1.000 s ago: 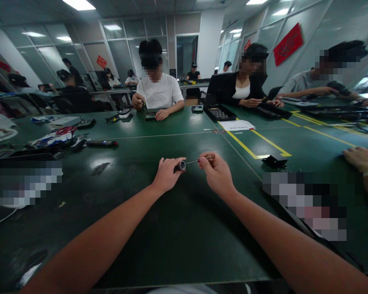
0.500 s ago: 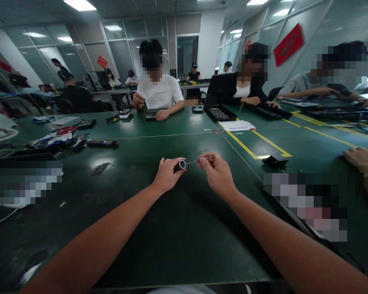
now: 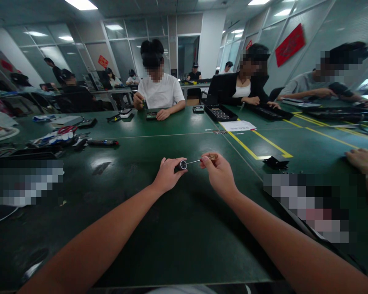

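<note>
Over the middle of the green table, my left hand [image 3: 168,173] is closed around a dark cylinder [image 3: 182,165] with a silvery ring at its open end. That end faces right and towards me; the rest of the cylinder is hidden by my fingers. My right hand [image 3: 219,171] grips a screwdriver [image 3: 212,158] by its brownish handle. Its thin metal shaft points left, and the tip is at the ringed end of the cylinder. I cannot tell whether the tip is inside or only touching the rim.
A black-and-red pen-shaped tool [image 3: 103,143] and a pile of gloves [image 3: 57,136] lie to the left. At the right are a small black bracket [image 3: 276,162] and a co-worker's hand [image 3: 362,161]. Black trays [image 3: 221,113] stand further back, before seated co-workers.
My right hand has shifted very slightly to the right, and the screwdriver handle appears turned a little in its fingers. My left hand keeps its hold on the cylinder.
</note>
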The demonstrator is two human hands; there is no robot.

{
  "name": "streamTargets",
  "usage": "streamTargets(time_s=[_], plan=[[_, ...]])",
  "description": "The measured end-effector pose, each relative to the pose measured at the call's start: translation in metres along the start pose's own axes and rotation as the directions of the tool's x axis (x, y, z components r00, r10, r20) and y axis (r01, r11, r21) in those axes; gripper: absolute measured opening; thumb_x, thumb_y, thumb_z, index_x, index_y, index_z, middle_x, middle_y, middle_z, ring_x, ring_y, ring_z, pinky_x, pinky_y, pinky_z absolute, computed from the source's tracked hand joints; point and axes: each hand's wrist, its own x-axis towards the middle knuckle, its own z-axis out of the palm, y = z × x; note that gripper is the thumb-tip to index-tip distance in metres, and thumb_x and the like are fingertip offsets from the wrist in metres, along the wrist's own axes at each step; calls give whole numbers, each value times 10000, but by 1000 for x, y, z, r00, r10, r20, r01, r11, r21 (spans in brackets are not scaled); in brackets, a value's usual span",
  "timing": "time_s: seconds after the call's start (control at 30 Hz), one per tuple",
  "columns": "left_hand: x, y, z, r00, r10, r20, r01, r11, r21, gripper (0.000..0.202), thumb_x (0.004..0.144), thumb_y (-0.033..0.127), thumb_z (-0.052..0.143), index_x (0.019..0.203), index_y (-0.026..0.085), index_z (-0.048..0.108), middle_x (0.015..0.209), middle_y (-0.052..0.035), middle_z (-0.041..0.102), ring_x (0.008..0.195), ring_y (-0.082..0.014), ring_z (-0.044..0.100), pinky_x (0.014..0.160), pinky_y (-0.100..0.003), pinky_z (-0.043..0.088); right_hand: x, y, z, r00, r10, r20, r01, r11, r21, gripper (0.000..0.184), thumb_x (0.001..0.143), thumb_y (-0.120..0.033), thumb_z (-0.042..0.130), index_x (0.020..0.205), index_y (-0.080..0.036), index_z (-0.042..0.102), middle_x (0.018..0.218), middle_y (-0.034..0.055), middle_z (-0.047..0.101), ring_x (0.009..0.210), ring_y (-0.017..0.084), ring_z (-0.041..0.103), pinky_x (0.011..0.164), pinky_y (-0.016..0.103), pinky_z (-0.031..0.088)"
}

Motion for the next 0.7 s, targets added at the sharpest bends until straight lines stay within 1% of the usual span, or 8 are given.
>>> streamTargets(time_s=[0.13,0.3,0.37,0.43,0.5,0.57,0.63,0.7], plan=[[0,-1,0,1000,6,0,-6,1000,3,365,910,293,663,1271,289,612,1251,-35,684,1199,-263,583,1209,-608,184,1,1,0,1000,15,8,-15,1000,19,257,882,-462,611,917,-208,625,753,30,673,707,195,643,725,369,510],[-1,-1,1,1000,8,0,-8,1000,6,366,908,291,672,1269,284,612,1239,-35,687,1185,-260,583,1201,-601,197,-2,-4,0,999,-7,43,6,999,34,275,888,-481,621,918,-208,628,733,15,658,686,179,627,689,337,500],[-1,-1,1,1000,9,4,-9,1000,12,370,904,282,680,1267,284,615,1217,-31,692,1171,-257,585,1199,-600,194,-4,-8,0,999,-5,53,4,1000,17,324,920,-525,569,908,-208,638,660,-6,611,617,164,586,628,317,471],[-1,0,1,1000,9,17,-10,1000,24,379,899,280,690,1270,289,616,1188,-28,697,1160,-255,587,1200,-598,188,-5,-11,-1,999,12,38,-11,1000,-17,405,952,-568,488,882,-205,654,599,-19,558,557,155,541,582,310,440],[-1,-1,1,999,12,30,-13,999,39,387,895,283,697,1273,292,617,1159,-28,700,1149,-252,589,1199,-593,190,-6,-13,-2,1000,17,11,-16,998,-65,430,960,-570,458,882,-203,667,617,-9,570,553,157,536,574,314,432],[-1,-3,2,999,17,31,-19,999,47,390,892,288,702,1273,294,618,1139,-27,701,1139,-249,591,1195,-588,195,-6,-11,-2,1000,-4,-3,3,995,-100,356,956,-513,477,964,-207,658,708,7,623,607,169,566,606,322,445],[0,-4,3,1000,18,24,-19,999,48,391,895,290,700,1277,296,616,1128,-23,702,1128,-246,594,1191,-583,202,-5,-9,-3,1000,-27,10,28,995,-95,263,946,-432,490,1040,-224,621,772,9,641,671,181,586,643,329,452],[0,-6,4,1000,13,16,-14,999,46,389,897,290,696,1277,296,617,1124,-22,702,1120,-246,597,1187,-580,211,-5,-8,-3,998,-35,42,39,995,-90,213,944,-392,482,1025,-237,603,771,3,629,705,188,587,665,333,448]])
